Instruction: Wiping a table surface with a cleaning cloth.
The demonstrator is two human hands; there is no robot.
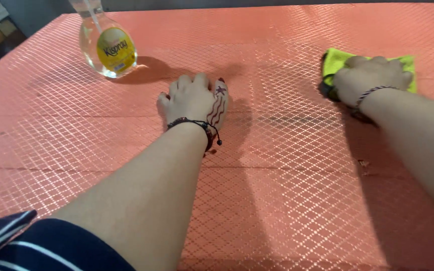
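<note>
yellow-green cloth [338, 61] lies flat under the right hand [370, 79], palm pressing it; left hand [193, 100], spread empty on the table [287, 190] beside it, braces; press evenly

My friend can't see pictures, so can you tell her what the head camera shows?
A person's right hand presses a yellow-green cloth onto a salmon-red table cover with a shiny diamond pattern. The left hand lies flat on the cover, and a clear bottle with a yellow label stands beyond it.
</note>
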